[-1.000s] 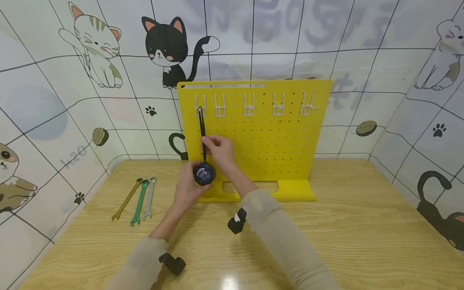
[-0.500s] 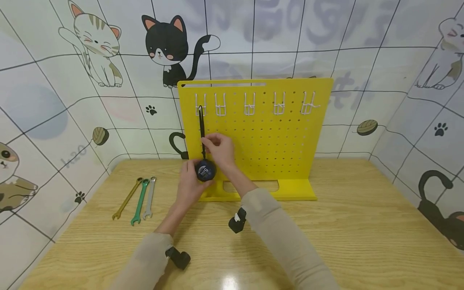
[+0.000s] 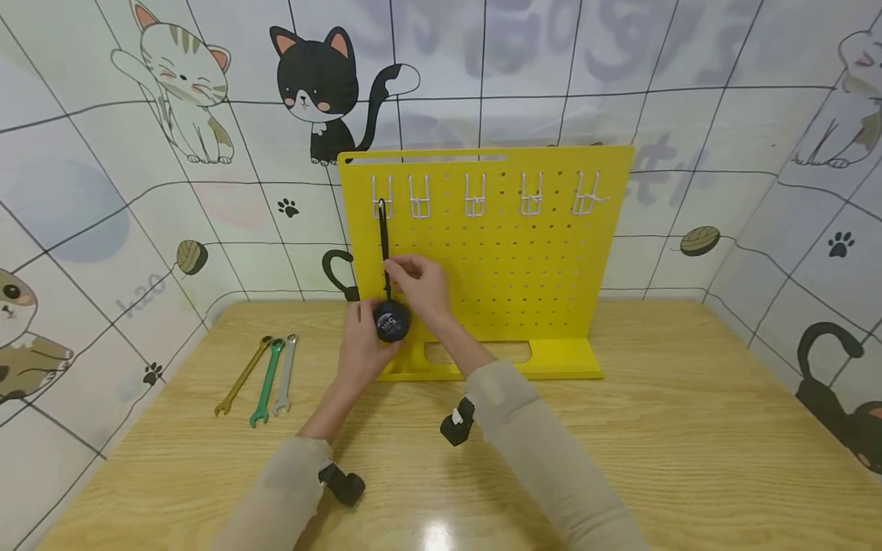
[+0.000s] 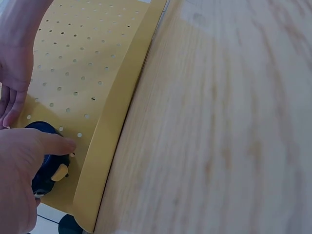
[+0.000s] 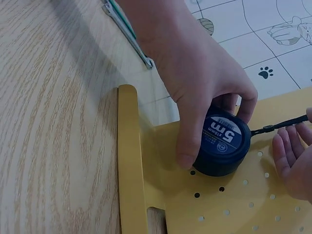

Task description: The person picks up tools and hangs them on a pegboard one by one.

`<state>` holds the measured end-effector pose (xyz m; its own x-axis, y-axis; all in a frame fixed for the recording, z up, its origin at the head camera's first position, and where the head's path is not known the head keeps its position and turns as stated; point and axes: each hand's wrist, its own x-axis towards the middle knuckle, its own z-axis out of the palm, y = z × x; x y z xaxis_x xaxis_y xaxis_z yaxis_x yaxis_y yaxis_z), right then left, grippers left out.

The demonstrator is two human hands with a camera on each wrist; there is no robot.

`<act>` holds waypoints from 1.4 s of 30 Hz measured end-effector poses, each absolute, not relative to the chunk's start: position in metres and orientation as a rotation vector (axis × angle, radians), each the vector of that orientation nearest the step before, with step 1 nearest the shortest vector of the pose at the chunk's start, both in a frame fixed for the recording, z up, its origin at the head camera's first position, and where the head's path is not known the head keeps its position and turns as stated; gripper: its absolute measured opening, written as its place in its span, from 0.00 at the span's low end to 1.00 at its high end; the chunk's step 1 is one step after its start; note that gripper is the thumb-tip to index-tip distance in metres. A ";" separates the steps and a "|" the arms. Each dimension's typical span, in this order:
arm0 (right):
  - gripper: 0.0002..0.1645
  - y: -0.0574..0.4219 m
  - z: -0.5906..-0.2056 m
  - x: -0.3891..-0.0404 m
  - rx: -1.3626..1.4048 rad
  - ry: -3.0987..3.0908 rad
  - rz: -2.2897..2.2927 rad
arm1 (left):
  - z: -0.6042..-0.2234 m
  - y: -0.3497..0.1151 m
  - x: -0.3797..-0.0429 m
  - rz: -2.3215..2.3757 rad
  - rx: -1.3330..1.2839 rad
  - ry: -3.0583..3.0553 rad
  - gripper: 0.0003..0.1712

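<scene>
Head view: left hand [image 3: 361,348] holds tape measure [image 3: 392,321], right hand [image 3: 423,289] pinches strap [image 3: 384,239]

Left fingers curl round the tape measure, in front of the yellow board [image 3: 482,260]. Above them, right fingers pinch the black strap, whose top meets the leftmost hook [image 3: 390,191], higher than those fingers. Left wrist view alone shows a yellow button [image 4: 60,173] on the tape measure, just beside the left fingers. Right wrist view reads the label [image 5: 223,133] as "5m x19mm". Three wrenches [image 3: 268,381] lie on the surface [image 3: 661,444], left of the left fingers; the right wrist view catches two.
</scene>
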<state>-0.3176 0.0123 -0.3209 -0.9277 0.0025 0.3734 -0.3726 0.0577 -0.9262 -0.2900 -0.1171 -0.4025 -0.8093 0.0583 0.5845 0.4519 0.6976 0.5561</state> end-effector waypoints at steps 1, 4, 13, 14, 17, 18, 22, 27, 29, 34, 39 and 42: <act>0.17 0.013 -0.321 -0.317 0.378 -2.067 1.951 | -0.403 -0.117 -0.290 -0.968 -0.392 -2.363 0.45; 0.17 0.015 -0.321 -0.315 0.386 -2.070 1.954 | -0.403 -0.116 -0.290 -0.961 -0.400 -2.344 0.44; 0.16 0.022 -0.320 -0.308 0.453 -2.064 1.951 | -0.403 -0.121 -0.286 -1.055 -0.381 -2.344 0.44; 0.16 0.024 -0.321 -0.308 0.463 -2.068 1.952 | -0.403 -0.122 -0.286 -1.058 -0.376 -2.346 0.44; 0.17 0.028 -0.323 -0.306 0.490 -2.076 1.969 | -0.401 -0.125 -0.283 -1.070 -0.370 -2.356 0.43; 0.18 0.030 -0.324 -0.306 0.497 -2.079 1.977 | -0.400 -0.126 -0.283 -1.076 -0.372 -2.361 0.42; 0.19 0.037 -0.328 -0.305 0.518 -2.092 2.006 | -0.396 -0.129 -0.277 -1.123 -0.382 -2.378 0.41; 0.20 0.046 -0.330 -0.303 0.553 -2.102 2.019 | -0.392 -0.133 -0.271 -1.174 -0.387 -2.380 0.40; 0.21 0.050 -0.330 -0.302 0.566 -2.108 2.021 | -0.391 -0.135 -0.269 -1.180 -0.391 -2.380 0.39; 0.22 0.057 -0.334 -0.298 0.565 -2.136 2.017 | -0.392 -0.143 -0.265 -1.188 -0.405 -2.376 0.39; 0.22 0.063 -0.337 -0.293 0.554 -2.177 1.980 | -0.392 -0.151 -0.262 -1.205 -0.412 -2.395 0.37; 0.23 0.065 -0.338 -0.290 0.572 -2.219 1.925 | -0.391 -0.156 -0.259 -1.201 -0.410 -2.419 0.35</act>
